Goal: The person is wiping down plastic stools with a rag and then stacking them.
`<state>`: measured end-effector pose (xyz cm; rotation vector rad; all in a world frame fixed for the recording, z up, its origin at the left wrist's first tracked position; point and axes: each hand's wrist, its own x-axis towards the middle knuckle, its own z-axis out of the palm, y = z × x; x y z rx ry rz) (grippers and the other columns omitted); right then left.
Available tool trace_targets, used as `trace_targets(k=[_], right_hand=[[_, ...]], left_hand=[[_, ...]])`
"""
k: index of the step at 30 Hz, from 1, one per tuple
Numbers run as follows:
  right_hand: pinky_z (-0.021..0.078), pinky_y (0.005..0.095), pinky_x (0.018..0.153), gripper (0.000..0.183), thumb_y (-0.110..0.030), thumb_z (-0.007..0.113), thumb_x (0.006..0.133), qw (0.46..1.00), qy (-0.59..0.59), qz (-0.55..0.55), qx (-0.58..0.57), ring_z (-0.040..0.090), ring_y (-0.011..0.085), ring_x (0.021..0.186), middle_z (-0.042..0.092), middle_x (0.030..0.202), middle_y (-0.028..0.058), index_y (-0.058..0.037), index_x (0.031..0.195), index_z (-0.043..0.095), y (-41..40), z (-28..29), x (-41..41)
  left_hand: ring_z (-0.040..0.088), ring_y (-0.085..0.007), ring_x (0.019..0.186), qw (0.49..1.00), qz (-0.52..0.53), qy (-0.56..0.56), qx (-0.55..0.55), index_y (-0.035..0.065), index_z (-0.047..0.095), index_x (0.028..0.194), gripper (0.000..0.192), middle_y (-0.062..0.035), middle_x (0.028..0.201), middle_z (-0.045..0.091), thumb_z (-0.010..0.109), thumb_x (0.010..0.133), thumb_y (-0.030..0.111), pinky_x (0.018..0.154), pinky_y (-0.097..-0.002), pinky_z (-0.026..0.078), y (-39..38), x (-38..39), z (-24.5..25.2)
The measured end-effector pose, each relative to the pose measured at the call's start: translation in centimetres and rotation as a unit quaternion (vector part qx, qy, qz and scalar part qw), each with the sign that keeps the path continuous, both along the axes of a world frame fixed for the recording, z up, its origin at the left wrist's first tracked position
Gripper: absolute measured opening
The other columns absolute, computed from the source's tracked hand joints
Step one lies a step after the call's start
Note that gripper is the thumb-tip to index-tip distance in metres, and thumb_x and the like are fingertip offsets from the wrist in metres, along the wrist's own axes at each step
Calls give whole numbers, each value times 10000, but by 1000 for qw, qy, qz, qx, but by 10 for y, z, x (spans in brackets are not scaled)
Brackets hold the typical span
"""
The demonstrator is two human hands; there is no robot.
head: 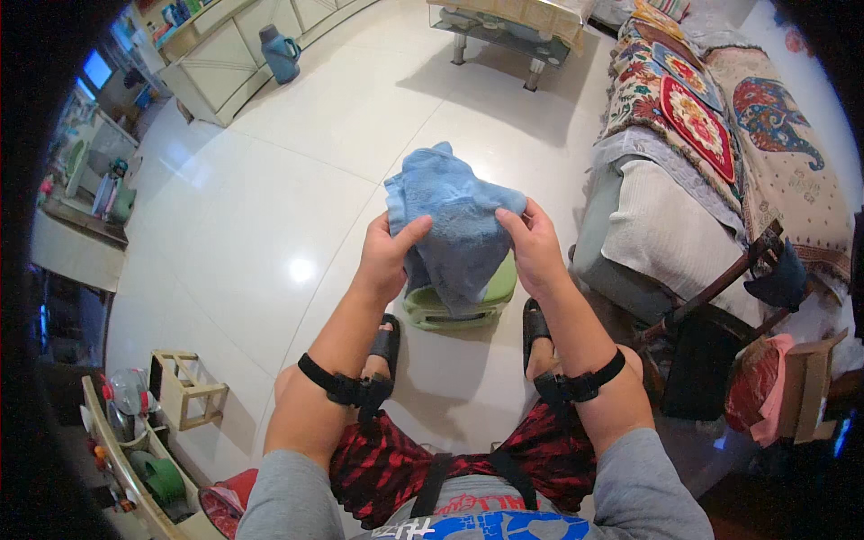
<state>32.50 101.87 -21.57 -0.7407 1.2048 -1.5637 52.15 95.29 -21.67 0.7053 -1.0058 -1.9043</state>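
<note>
A blue terry towel [459,229], loosely bunched with folded layers at its left edge, hangs between my two hands. My left hand [391,253] grips its left side, thumb on top. Its right corner is pinched between the thumb and fingers of my right hand [536,239]. Below the towel a light green plastic stool [432,317] stands on the floor between my feet, its top partly hidden by the cloth. Whether the towel touches the stool, I cannot tell.
A sofa with patterned covers [675,115] runs along the right. Ahead is a glass-shelved table [503,37]. A blue thermos flask [280,57] stands by the white cabinets [219,57]. At left are a small wooden stool [189,391] and an open drawer-like holder [145,452].
</note>
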Motion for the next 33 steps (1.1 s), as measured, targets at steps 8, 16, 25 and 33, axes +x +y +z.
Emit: trace_targets(k=[8,16,25,33], right_hand=[[467,290,811,313,-223,648,890,937,283,-197,54,565,153,894,588,974,76,14,1052,524,-5,-30,-5],[486,311,817,401,-283,632,915,996,10,73,43,591,168,931,581,1085,99,-33,1197,496,7,4,21],[512,286,751,286,-264,441,1000,993,-76,-77,56,605,120,874,613,1026,38,-54,1173,529,-2,1,1],[515,292,822,317,-244,404,1020,990,-66,-112,-61,613,150,959,608,1068,50,-37,1244,492,-2,5,-6]], left_hand=[[607,-242,1022,998,-24,51,21,-53,530,1163,370,-136,1110,620,623,913,204,925,-372,479,-4,-1,-8],[558,-169,1043,954,-111,-123,-248,-64,653,1047,224,-81,1197,549,628,876,78,932,-303,427,9,-9,0],[577,-150,948,979,12,-125,-162,-47,616,1101,250,-81,1160,580,584,910,110,854,-281,456,-9,-4,-14],[605,-185,884,837,244,-414,-262,4,591,1062,217,-77,915,652,576,917,165,816,-305,470,-19,-1,-32]])
